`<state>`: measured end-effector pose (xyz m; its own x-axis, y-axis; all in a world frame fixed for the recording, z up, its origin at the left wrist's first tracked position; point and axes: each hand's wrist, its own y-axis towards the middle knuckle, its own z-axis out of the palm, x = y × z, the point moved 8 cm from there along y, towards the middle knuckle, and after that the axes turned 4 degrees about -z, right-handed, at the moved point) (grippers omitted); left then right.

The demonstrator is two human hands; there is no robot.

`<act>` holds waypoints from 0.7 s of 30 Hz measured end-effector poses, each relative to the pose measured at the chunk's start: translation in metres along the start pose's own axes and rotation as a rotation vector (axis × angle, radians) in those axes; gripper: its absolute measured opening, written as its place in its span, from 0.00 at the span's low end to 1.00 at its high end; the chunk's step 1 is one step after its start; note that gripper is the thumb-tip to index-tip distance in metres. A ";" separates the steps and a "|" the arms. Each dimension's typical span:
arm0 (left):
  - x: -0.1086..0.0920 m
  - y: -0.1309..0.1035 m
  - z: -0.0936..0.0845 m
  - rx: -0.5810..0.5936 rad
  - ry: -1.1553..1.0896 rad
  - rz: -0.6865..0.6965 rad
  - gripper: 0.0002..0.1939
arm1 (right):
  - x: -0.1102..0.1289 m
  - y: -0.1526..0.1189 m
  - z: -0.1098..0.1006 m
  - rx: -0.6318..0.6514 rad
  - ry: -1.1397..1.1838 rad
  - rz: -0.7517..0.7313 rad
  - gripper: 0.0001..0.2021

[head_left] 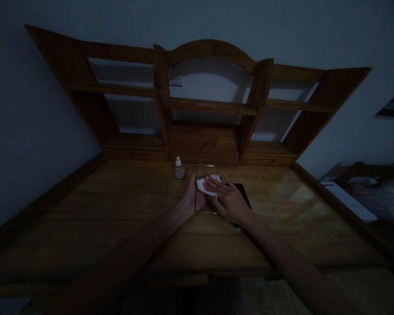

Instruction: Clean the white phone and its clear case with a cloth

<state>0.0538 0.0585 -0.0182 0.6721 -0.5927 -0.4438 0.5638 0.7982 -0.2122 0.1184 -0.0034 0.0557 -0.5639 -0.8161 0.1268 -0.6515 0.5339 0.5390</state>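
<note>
A clear phone case [202,211] is held upright over the desk by my left hand [191,196], whose fingers wrap its left edge and partly show through it. With fingers stretched out, my right hand [229,197] presses a folded white tissue [202,186] against the face of the case. A black smartphone [243,192] lies on the desk behind and below my right hand, which covers part of it. To the left of the case stands a small dropper bottle [179,169] with a white top and a label too small to read.
The wooden desk [118,210] carries a shelf unit [213,105] along its back, with drawers [269,159] at its base. A wall socket [175,81] shows through the shelf. Beyond the desk's right edge lie white papers [348,201] and a plastic bag [387,199]. The room is dim.
</note>
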 end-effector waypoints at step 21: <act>-0.014 -0.003 -0.025 -0.089 0.147 0.098 0.36 | 0.001 -0.005 0.000 0.013 0.275 0.011 0.16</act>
<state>0.0306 0.0672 -0.0326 0.6411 -0.4946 -0.5868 0.4498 0.8617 -0.2349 0.1210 -0.0073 0.0530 -0.4126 -0.8388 0.3551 -0.6535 0.5442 0.5261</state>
